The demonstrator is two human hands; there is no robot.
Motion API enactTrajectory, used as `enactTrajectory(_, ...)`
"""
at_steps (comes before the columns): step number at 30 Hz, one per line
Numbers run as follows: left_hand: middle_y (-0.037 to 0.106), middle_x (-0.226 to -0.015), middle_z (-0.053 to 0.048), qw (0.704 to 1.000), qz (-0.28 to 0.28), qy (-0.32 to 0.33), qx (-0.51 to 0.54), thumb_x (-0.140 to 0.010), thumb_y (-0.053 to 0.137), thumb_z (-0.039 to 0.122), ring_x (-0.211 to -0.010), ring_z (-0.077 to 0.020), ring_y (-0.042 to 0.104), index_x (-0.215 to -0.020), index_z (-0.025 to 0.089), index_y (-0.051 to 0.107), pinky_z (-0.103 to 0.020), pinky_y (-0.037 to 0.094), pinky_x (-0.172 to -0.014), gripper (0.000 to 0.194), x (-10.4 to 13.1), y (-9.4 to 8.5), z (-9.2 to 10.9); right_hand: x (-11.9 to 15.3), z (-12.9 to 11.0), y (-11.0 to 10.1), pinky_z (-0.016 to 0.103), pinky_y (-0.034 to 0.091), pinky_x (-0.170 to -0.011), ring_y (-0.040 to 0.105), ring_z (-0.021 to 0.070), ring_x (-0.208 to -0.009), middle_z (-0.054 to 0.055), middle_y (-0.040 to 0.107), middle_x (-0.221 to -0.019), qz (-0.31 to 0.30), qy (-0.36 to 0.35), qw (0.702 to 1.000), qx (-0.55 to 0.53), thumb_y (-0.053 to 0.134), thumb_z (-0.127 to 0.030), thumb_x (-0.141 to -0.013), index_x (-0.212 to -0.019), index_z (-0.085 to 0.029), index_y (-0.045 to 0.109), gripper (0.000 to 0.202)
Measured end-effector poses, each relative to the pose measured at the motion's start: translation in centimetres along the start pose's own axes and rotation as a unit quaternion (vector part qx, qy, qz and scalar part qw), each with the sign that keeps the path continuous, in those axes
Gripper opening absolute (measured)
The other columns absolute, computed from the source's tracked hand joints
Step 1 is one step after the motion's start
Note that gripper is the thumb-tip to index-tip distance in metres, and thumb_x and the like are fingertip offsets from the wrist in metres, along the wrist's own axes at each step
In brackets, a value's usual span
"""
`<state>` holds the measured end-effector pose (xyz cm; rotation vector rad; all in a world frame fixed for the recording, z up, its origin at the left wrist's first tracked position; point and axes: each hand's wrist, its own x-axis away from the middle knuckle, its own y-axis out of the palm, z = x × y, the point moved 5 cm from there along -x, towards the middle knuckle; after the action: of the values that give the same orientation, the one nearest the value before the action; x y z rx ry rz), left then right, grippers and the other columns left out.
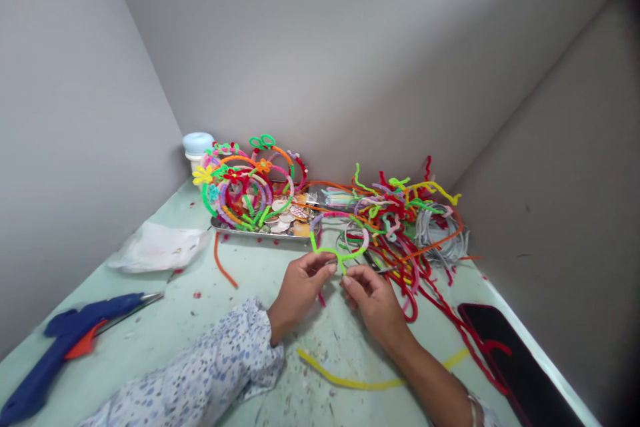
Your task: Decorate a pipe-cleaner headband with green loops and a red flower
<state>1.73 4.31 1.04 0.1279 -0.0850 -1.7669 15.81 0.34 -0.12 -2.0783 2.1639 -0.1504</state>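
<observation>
Both hands are closed in pinches at a headband [344, 214] wrapped in pink, lilac and bright green fuzzy pipe cleaner, just above the table. My left hand [301, 289] pinches near the lower left part, where green pipe cleaner crosses toward the middle. Beside it, the thumb and fingers of my right hand [375, 300] close on the green pipe cleaner [342, 265] near the band's end. Fingers partly hide the exact grip points. Under the right forearm lies a yellow pipe cleaner [350, 383].
Finished-looking headbands [250, 193] lean over a metal tray [270, 235] of small flat pieces. To the right sit tangled pipe cleaners [395, 203] and a grey coil [435, 233]. A blue glue gun [75, 340], white packet [160, 250], phone [520, 360] and lidded container [199, 145] surround the work.
</observation>
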Motion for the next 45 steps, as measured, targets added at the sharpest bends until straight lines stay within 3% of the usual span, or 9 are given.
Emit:
enactTrajectory(5,0.064,-0.066,-0.002,0.999,0.044,-0.021,0.015,-0.071,0.068,0.036,-0.058,-0.0107,0.052,-0.087,0.013,0.071,-0.022,0.041,-0.056,0.028,0.0,-0.7,0.3,0.6,-0.9,0.6,0.025,0.04,-0.058,0.051,0.0139,-0.063,0.0,0.058,-0.073,-0.027,-0.041,0.994,0.101,0.053,-0.034,-0.084,-0.083,-0.02,0.057,0.015)
enactTrajectory(10,0.059,-0.062,0.0,0.999,0.041,0.004,0.0,-0.075,0.064,0.04,-0.056,-0.0094,0.047,-0.083,0.014,0.07,-0.021,0.037,-0.054,0.028,-0.1,-1.1,0.3,0.9,-1.5,1.0,0.024,0.037,-0.056,0.049,0.013,-0.059,-0.002,0.057,-0.067,-0.048,-0.068,0.983,0.161,0.051,-0.031,-0.084,-0.08,-0.021,0.058,0.013)
enactTrajectory(14,0.055,-0.058,0.001,0.999,0.052,0.009,0.01,-0.076,0.062,0.044,-0.054,-0.0091,0.044,-0.074,0.014,0.066,-0.021,0.035,-0.053,0.03,-0.4,-1.3,-0.1,1.1,-1.4,0.7,0.023,0.035,-0.055,0.045,0.0122,-0.059,-0.003,0.052,-0.065,-0.062,-0.074,0.984,0.146,0.05,-0.033,-0.086,-0.078,-0.02,0.056,0.016)
enactTrajectory(21,0.053,-0.056,0.003,0.998,0.051,0.003,0.036,-0.075,0.063,0.044,-0.052,-0.0078,0.041,-0.07,0.014,0.064,-0.021,0.031,-0.052,0.03,-0.8,-1.3,-0.7,0.9,-0.6,0.4,0.024,0.039,-0.058,0.048,0.0119,-0.06,-0.003,0.053,-0.063,-0.131,-0.025,0.99,0.046,0.048,-0.035,-0.087,-0.076,-0.019,0.053,0.02)
enactTrajectory(25,0.054,-0.058,0.001,0.999,0.038,0.002,0.019,-0.073,0.065,0.044,-0.054,-0.0085,0.042,-0.07,0.013,0.065,-0.021,0.032,-0.052,0.031,-0.8,-1.1,-0.5,0.9,-0.6,0.5,0.023,0.036,-0.054,0.044,0.0114,-0.057,-0.004,0.049,-0.062,-0.112,-0.037,0.99,0.083,0.05,-0.034,-0.085,-0.076,-0.019,0.054,0.018)
enactTrajectory(32,0.058,-0.062,0.0,0.997,0.055,-0.013,0.06,-0.076,0.061,0.047,-0.052,-0.0079,0.044,-0.085,0.015,0.07,-0.021,0.034,-0.051,0.034,-1.0,-1.5,-1.1,1.1,-1.1,0.8,0.022,0.034,-0.053,0.044,0.0113,-0.057,-0.004,0.049,-0.062,-0.111,-0.071,0.98,0.15,0.051,-0.027,-0.083,-0.074,-0.02,0.053,0.012)
enactTrajectory(45,0.054,-0.057,0.001,0.995,0.056,-0.027,0.08,-0.075,0.062,0.044,-0.05,-0.0069,0.043,-0.074,0.013,0.068,-0.02,0.032,-0.049,0.032,-1.3,-1.6,-1.4,1.4,-1.6,0.8,0.023,0.031,-0.054,0.041,0.0103,-0.057,-0.004,0.048,-0.062,-0.161,-0.092,0.97,0.159,0.05,-0.027,-0.085,-0.071,-0.019,0.051,0.016)
